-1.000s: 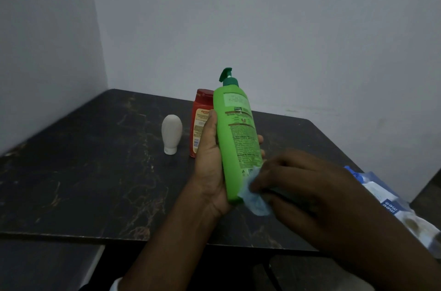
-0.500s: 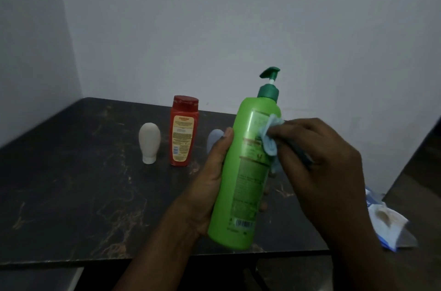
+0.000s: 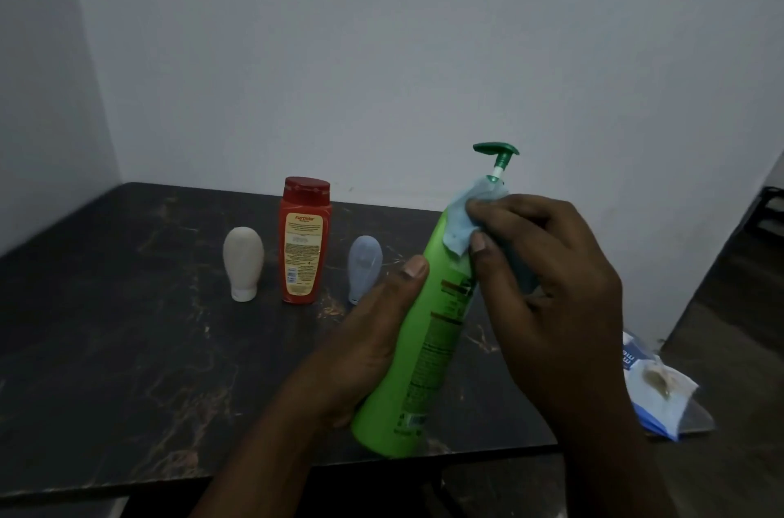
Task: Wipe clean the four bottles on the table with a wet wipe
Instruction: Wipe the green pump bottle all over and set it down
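1. The left hand (image 3: 369,352) gripped the green bottle (image 3: 420,369) low on its body, from the left side. Its thumb (image 3: 413,269) lay straight up the bottle's front edge. The fingers wrapped round behind and were mostly hidden.
2. The green bottle was held above the bench (image 3: 127,347), not touching it. It was tilted, with the top leaning away and to the right and the base over the bench's near edge. Its printed label faced the camera.
3. The right hand (image 3: 547,284) held a pale blue wipe (image 3: 464,216). Its fingers (image 3: 500,207) were curled and pressed the wipe against the bottle's shoulder and neck. The thumb pinned the wipe's lower edge to the green body.
4. The dark green pump (image 3: 496,152) stood clear above the wipe, with its spout pointing left. A short piece of white stem showed beneath the spout.
5. Three other bottles stood in a row on the bench, behind and to the left of the hands:
   - The white bottle (image 3: 243,263) rested on its cap at the left end.
   - The red bottle (image 3: 303,239) stood upright just beside the white one, with its cap on top and a yellow label facing forward.
   - The blue bottle (image 3: 364,267) rested on its cap, right of the red one and close to the left thumb. The left hand hid its lower right part.
6. An opened wipe pack (image 3: 657,386), blue and white, lay beyond the bench's right edge and lower down. What it rested on could not be told.
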The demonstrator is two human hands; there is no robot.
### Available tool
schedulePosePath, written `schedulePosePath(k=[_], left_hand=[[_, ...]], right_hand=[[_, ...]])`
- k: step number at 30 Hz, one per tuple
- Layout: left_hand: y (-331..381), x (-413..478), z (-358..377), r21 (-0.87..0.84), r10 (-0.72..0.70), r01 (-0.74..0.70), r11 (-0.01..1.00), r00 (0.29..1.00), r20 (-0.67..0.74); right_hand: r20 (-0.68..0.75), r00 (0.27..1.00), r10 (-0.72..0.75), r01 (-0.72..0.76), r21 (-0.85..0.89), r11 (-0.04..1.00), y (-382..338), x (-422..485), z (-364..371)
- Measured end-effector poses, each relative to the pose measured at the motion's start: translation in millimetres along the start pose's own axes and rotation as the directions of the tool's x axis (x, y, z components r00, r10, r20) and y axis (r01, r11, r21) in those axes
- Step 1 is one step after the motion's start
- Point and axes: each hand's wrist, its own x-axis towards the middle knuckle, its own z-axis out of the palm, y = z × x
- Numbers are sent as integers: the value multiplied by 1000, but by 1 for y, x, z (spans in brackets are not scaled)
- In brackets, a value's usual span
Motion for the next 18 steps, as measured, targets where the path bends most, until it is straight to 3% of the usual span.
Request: schedulePosePath(k=[4, 7, 12, 14, 17, 18], left_hand=[[3, 0, -1, 98, 6, -3, 995, 1000, -26], [4, -1, -2, 0, -21, 21, 1000, 1000, 0], [4, 3, -7, -136, -116, 127, 982, 989, 87], [2, 9, -10, -178, -130, 160, 971, 976, 172], [-7, 10, -10, -226, -124, 189, 956, 953, 275], [-9, 8, -10, -233, -124, 196, 953, 949, 290]], right_hand=[[-50, 997, 53, -54, -5, 999, 6, 1, 0], [-46, 980, 196, -186, 168, 968, 16, 2, 0], [48, 931, 363, -345, 448, 825, 26, 3, 3], [104, 885, 454, -425, 577, 697, 30, 4, 6], [266, 807, 527, -486, 806, 337, 34, 6, 7], [298, 797, 525, -492, 825, 279, 35, 6, 7]])
